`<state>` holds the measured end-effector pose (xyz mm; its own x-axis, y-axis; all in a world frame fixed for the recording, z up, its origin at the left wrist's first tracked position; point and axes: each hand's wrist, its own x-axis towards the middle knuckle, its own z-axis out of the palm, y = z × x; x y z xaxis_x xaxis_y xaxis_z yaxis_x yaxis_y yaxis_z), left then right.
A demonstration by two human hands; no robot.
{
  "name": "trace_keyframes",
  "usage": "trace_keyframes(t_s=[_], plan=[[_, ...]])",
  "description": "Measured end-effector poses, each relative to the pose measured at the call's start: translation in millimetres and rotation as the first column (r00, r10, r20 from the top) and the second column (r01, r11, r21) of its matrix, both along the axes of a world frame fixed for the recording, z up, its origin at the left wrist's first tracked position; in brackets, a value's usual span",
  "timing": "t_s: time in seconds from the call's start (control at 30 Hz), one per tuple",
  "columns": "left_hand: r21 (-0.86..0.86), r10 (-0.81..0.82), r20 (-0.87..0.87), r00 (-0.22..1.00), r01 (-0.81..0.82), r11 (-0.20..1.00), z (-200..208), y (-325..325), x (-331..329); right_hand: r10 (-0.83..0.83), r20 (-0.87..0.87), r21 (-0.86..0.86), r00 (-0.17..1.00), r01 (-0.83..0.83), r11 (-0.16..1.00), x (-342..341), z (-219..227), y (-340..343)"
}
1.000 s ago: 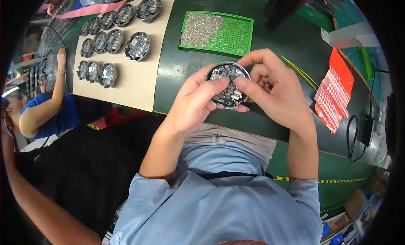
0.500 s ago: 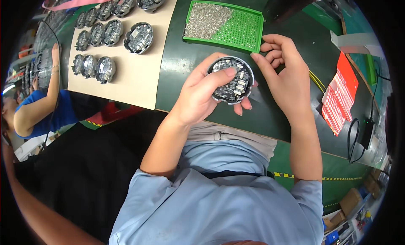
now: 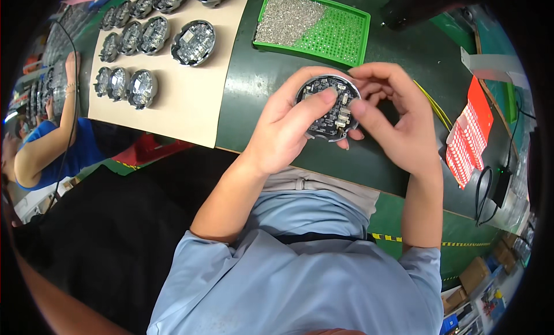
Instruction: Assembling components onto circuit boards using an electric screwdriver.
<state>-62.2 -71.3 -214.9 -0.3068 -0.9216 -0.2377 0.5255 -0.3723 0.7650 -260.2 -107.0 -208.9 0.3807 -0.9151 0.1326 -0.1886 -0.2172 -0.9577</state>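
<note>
Left hand (image 3: 281, 130) is gripping a round circuit-board assembly (image 3: 324, 123), likely light, rigid, fragile, best held by the rim, the curled right hand (image 3: 407, 124) touching it.

The left forearm (image 3: 228, 202) slants up and rightward; the right forearm (image 3: 424, 214) stands nearly upright. The left hand (image 3: 280, 130) is wrapped in a grip, its left thumb (image 3: 314, 107) laid across on top. Close beside it, the right hand (image 3: 407, 124) is half curled, right thumb (image 3: 369, 116) and index finger (image 3: 384, 71) bent toward the left, the other fingers partly folded inward
</note>
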Motion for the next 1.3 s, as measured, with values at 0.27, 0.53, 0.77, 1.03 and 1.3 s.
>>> trace_keyframes(t_s=[0.27, 0.53, 0.77, 1.03, 1.3], plan=[[-0.103, 0.057, 0.081, 0.995, -0.048, 0.994, -2.9, 4.4, -0.3, -0.063, 0.127, 0.31, 0.99, 0.021, 0.95, 15.1, 11.2, 15.4], [-0.13, 0.092, 0.128, 0.987, -0.076, 0.989, -5.9, 6.9, 0.2, -0.11, 0.134, 0.288, 0.985, 0.068, 0.955, 20.2, 9.2, 21.1], [-0.284, 0.149, 0.282, 0.948, -0.065, 0.956, 2.2, 16.4, -0.9, -0.027, 0.118, 0.124, 0.993, 0.012, 0.992, 12.3, 8.2, 15.9], [-0.742, 0.311, 0.372, 0.875, 0.079, 0.666, 17.0, 30.2, 6.6, 0.269, 0.224, -0.051, 0.937, -0.264, 0.963, -11.2, 14.4, 5.0], [-0.7, 0.2, 0.208, 0.957, 0.003, 0.714, 15.4, 40.1, 1.3, 0.327, 0.325, 0.012, 0.887, -0.349, 0.937, -17.2, 13.4, 0.7]])
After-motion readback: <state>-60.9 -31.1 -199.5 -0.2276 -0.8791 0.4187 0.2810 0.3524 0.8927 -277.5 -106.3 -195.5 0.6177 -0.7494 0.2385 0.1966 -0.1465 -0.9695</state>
